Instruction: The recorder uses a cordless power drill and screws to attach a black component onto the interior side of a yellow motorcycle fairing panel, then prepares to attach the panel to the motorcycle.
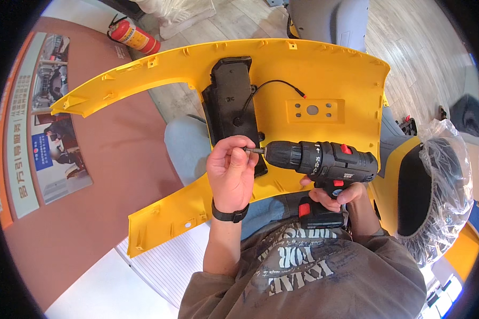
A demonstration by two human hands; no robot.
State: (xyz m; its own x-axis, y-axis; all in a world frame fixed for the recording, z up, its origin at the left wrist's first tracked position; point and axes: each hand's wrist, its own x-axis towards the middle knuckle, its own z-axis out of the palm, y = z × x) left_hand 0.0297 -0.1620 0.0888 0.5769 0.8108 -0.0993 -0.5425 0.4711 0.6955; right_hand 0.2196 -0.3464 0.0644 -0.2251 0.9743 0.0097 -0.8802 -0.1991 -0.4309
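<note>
My right hand (332,199) is wrapped around the handle of a black cordless drill (330,162) with red buttons, its chuck pointing left. A short metal driver bit (255,150) sticks out of the chuck. At the bit's tip, the thumb and fingers of my left hand (231,170) are pinched together; whatever small piece lies between them is too hidden to name. Beneath both hands lies a large curved yellow panel (271,64) across my lap, its ribbed inner side up. A black plastic part (231,101) sits on it, with a thin black cable (277,81) ending in a red tip.
A yellow and black part under clear plastic wrap (447,186) stands close on the right. A red fire extinguisher (134,35) is at the far left, near a brown wall with a poster (58,127). A grey machine part (330,21) stands beyond the panel.
</note>
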